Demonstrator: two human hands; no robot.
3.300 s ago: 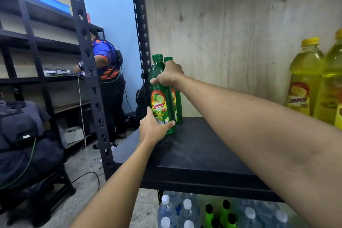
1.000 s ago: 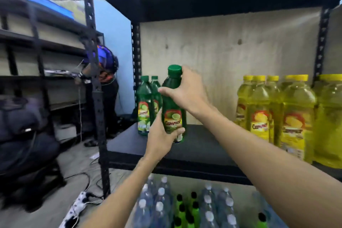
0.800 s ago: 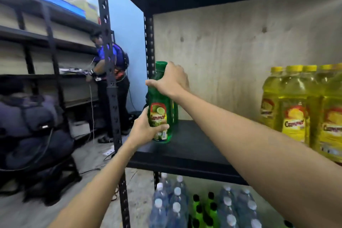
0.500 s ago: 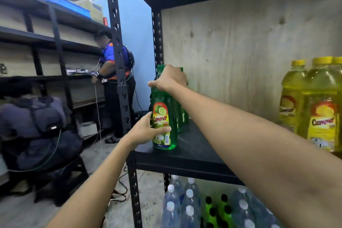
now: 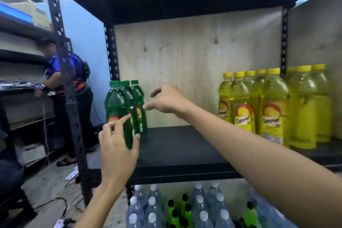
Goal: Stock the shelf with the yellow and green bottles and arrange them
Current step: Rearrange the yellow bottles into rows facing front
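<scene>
**A stockroom lined with metal racking**

This is a storage or stock room rather than a shop floor. Black slotted-steel racking with dark shelf boards stands against a bare plywood back panel. Goods sit in bulk: rows of identical yellow bottles, a few green bottles, and packs of water bottles crowded on the level below. The floor is rough concrete with loose cables and a power strip. Another person works at a neighbouring rack.
</scene>
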